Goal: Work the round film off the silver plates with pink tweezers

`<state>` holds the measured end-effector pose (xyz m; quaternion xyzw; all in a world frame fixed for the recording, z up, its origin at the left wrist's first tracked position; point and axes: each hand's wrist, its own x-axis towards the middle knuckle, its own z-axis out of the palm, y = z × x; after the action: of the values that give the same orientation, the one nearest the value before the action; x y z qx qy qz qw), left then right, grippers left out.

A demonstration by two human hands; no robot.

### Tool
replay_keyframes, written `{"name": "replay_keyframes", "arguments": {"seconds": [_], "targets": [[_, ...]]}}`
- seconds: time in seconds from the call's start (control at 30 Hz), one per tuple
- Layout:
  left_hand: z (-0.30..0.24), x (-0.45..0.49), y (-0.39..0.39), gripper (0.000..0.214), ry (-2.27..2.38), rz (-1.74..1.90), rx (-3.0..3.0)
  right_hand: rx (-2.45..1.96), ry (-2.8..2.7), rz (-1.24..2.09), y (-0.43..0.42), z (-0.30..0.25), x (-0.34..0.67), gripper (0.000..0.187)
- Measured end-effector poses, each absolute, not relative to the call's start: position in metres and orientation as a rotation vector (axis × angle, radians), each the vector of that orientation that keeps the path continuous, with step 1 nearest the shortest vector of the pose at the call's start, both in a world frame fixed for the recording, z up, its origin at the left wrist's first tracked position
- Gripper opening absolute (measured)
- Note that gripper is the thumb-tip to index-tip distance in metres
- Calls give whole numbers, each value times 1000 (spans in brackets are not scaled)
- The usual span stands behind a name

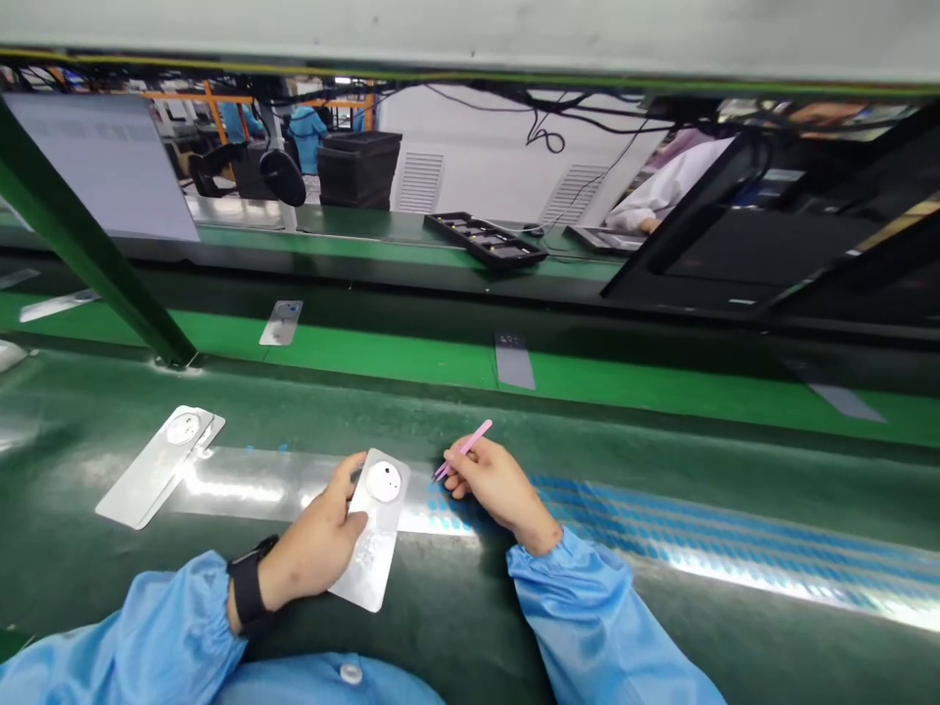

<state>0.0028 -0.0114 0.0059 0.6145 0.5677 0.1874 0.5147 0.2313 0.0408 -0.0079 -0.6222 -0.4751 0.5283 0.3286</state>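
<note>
My left hand grips a flat silver panel with a white round disc near its top, holding it just above the dark green bench. My right hand pinches pink tweezers, their tip pointing down toward a strip of small blue stickers on a shiny film lying across the bench. The right hand sits just right of the panel's top edge. Both arms wear light blue sleeves, and a black watch is on my left wrist.
A second silver panel with a white disc lies at the left. More flat panels ride the green conveyor belt behind. A green slanted post stands at the left. Black trays and another person's white sleeve are beyond.
</note>
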Motion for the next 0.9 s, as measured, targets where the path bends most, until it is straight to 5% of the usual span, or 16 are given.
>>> {"name": "replay_keyframes", "arguments": {"seconds": [0.3,0.47,0.63,0.9], "targets": [[37,-13,-22,54,1482,95,1837,-1662,-1297,1401,40,-1,230,17],[26,-8,4,36,1383,204,2204,-1588,-1267,1443,42,-8,236,27],[-1,0,25,56,1272,195,2324,-1525,-1181,1504,40,-1,237,37],[-13,-1,18,51,1277,285,2329,-1584,-1220,1458,26,-5,196,31]]}}
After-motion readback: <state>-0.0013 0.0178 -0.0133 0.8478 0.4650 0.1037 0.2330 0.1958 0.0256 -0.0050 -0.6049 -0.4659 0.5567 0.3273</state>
